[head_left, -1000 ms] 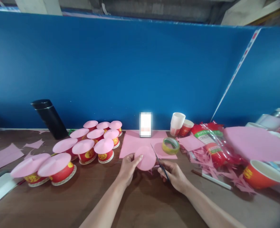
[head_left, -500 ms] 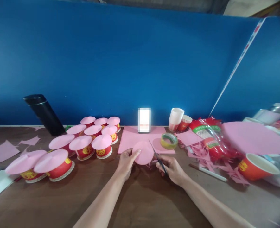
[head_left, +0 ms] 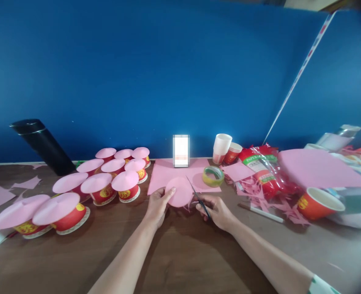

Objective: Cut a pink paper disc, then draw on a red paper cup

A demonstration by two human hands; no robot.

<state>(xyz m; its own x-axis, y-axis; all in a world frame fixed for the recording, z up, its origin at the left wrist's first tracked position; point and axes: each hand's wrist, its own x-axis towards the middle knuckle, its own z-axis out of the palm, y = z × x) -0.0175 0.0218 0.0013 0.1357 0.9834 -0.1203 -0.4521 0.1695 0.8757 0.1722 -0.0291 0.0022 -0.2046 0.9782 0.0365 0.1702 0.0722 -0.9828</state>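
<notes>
Between the thumb and fingers of my left hand is a round pink paper disc, pinched at its left edge. My right hand is closed around dark-handled scissors. Their blades point up and left, close beside the disc's right edge. Whether they touch the paper I cannot tell. Below the disc's right side hangs a thin pink scrap. Behind the disc, a flat pink sheet lies on the table, with a roll of yellowish tape on its right part.
At left stand several red paper cups with pink cone tops and a black bottle. To the right are stacked white cups, pink shreds, a red plastic package, a pen and an orange-red cup.
The whole view has shifted slightly, so most things appear a little further left and higher. Both hands keep their hold on the disc and the scissors.
</notes>
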